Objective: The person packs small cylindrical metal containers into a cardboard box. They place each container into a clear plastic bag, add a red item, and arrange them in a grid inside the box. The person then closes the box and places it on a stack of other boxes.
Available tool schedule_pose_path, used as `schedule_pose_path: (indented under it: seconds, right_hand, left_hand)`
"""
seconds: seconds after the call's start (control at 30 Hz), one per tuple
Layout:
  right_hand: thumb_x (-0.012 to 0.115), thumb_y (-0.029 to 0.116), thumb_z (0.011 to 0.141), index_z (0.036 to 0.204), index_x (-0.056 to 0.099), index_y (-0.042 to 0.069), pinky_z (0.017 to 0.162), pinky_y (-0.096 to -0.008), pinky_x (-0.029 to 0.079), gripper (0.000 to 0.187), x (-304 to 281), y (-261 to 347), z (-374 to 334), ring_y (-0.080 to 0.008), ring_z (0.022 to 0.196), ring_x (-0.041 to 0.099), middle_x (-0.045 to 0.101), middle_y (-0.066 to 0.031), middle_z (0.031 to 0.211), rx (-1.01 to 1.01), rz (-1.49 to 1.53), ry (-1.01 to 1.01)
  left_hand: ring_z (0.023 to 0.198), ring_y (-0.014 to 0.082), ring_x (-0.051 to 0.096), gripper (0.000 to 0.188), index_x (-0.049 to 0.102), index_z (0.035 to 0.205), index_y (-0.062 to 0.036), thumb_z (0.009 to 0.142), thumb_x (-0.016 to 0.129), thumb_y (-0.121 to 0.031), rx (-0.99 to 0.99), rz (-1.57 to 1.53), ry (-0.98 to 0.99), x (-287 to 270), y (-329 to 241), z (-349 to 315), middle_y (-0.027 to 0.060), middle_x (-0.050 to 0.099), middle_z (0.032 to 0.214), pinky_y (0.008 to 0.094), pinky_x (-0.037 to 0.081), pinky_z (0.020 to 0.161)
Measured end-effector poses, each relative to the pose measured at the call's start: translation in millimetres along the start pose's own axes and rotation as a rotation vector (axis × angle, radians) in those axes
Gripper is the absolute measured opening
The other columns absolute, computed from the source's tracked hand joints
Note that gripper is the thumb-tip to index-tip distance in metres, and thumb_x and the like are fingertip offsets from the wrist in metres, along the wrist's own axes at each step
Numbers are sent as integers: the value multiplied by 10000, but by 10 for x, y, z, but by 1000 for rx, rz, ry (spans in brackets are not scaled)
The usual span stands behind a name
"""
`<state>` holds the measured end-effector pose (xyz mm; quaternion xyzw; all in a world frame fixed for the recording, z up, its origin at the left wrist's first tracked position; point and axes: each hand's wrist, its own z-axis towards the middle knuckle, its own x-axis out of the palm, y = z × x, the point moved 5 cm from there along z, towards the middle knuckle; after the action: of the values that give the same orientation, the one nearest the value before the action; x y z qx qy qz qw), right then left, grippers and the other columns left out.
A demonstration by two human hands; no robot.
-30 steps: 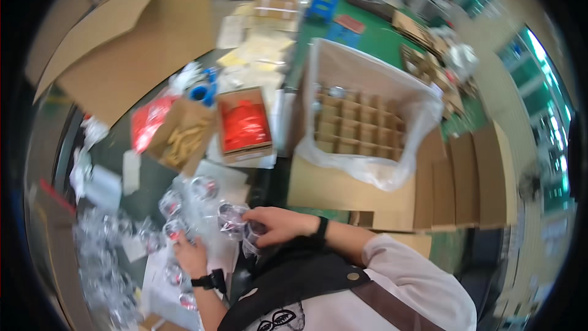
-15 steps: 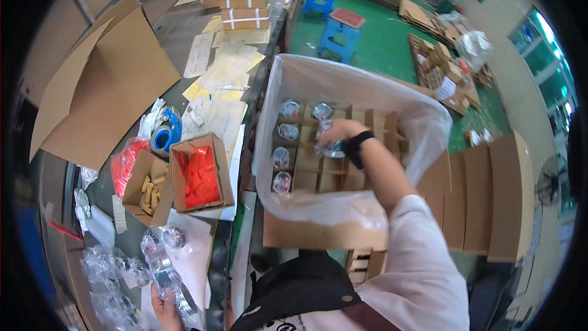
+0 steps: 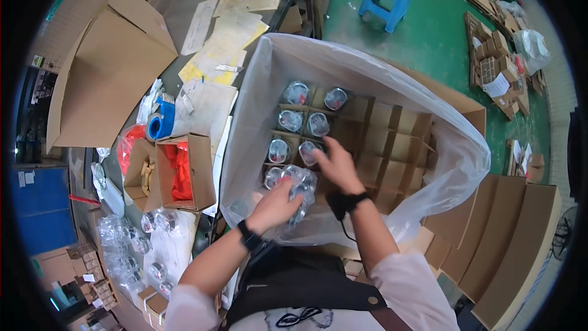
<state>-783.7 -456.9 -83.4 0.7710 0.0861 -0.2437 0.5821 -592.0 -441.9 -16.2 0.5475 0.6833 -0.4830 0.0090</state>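
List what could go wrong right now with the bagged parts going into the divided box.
1. The left hand grips several bagged parts in one bunch; one might slip and land across a divider instead of inside a cell.
2. The right hand works close beside that bunch, so the two hands could knock each other.
3. The loose plastic liner sags over the box rim and could fold over open cells.

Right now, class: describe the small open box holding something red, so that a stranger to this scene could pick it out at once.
Start at the large plastic-lined carton with cardboard dividers where both hands work. Look left across the cluttered table to two small open cardboard boxes side by side. The one wanted is the small open box nearer the carton: it is filled with bright red material, while its neighbour holds pale tan pieces.
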Motion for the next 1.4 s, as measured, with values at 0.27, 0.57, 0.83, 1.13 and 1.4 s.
schedule_pose_path:
  seconds: [0.27,0.57,0.83,1.13,1.4]
  right_hand:
    - [630,140,914,1139,609,6,790,-270,508,263,-1458,-263,-897,-127,887,617,667,-65,980,172,357,-185]
    - [610,440,859,1218,566,14,847,-417,505,559,236,81,-870,-421,975,640,666,-251,1050,186,-85,427]
    - [727,225,785,1188,439,-44,798,-409,521,564,-23,-482,-697,-393,960,649,636,-292,1010,176,-264,277]
    - [625,267,850,994,567,-20,729,-506,519,326,46,-335,-173,-446,810,650,660,-271,825,-109,-615,146]
    - [507,310,900,1101,631,19,909,-496,467,375,-308,-1410,2169,-378,1081,599,639,-232,1125,-27,-864,93]
  left_hand:
    - [1104,427,530,516,504,1268,-97,833,650,-334,-183,553,115,904,353,688,207,506,1251,489,494,904]
    - [1168,377,484,709,429,1289,-53,684,791,-126,224,199,-324,334,-114,-51,178,505,1189,448,410,1008]
    - [1180,362,501,636,478,1304,-43,788,745,-303,250,90,-122,458,180,-725,180,530,1214,448,384,1007]
    - [853,245,648,107,686,774,-132,771,579,-130,326,632,147,914,225,-1132,36,631,820,395,467,737]
    - [865,267,614,221,649,1018,-78,863,628,-234,558,145,-104,210,-245,-1400,79,618,888,390,478,779]
